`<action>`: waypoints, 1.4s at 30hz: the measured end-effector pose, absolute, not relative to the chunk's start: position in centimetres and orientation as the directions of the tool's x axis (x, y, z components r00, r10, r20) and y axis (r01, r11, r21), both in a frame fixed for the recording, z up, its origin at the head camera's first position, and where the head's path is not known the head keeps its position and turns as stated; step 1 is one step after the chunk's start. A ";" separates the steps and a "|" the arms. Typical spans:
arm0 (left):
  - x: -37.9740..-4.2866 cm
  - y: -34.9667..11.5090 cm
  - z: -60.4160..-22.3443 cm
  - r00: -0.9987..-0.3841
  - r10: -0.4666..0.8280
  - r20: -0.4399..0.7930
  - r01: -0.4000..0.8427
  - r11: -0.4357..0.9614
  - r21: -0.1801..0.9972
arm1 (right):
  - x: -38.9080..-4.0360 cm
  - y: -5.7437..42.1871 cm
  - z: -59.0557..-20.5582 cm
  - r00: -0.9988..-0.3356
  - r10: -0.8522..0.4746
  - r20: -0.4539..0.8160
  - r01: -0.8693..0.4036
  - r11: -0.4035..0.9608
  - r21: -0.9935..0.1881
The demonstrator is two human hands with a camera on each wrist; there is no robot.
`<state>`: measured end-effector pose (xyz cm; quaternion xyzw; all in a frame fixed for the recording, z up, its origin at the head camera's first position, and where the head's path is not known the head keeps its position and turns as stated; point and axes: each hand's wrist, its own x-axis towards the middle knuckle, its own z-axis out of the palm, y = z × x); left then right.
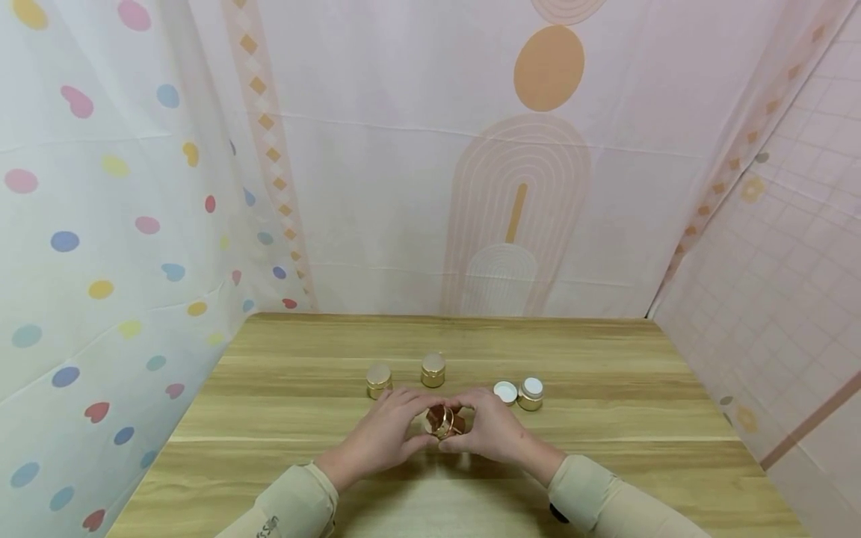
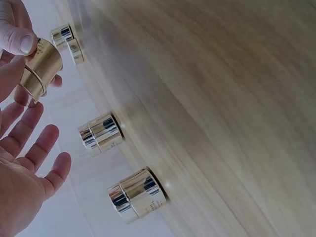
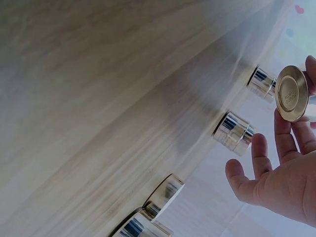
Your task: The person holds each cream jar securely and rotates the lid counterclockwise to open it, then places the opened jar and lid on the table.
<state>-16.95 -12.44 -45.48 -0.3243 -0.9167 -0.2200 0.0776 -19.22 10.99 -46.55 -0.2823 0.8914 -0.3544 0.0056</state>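
A small shiny gold cosmetic jar (image 1: 440, 423) lies on its side between both hands, lifted over the table. My left hand (image 1: 390, 427) holds its left end with thumb and index finger. At the other end my right hand (image 1: 492, 427) pinches the jar with thumb and forefinger. In the left wrist view the jar (image 2: 45, 66) shows a seam around it near the left fingertips, and the left hand's other fingers (image 2: 42, 148) spread apart. The right wrist view shows its round, flat gold base (image 3: 291, 94) with small lettering; the right hand's other fingers (image 3: 261, 155) stay off it.
Two capped gold jars, one (image 1: 380, 381) by the left fingers and one (image 1: 433, 370) farther back, stand on the wooden table (image 1: 303, 426). To the right, an upturned lid (image 1: 505, 392) lies beside a jar with a white top (image 1: 531, 394). Patterned curtains (image 1: 377, 187) surround the table.
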 end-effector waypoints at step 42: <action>-17.0 -12.2 -45.7 -0.766 0.571 0.295 0.642 0.697 0.320 | -19.0 11.3 -46.6 -0.849 -0.505 0.154 -0.471 0.593 -0.653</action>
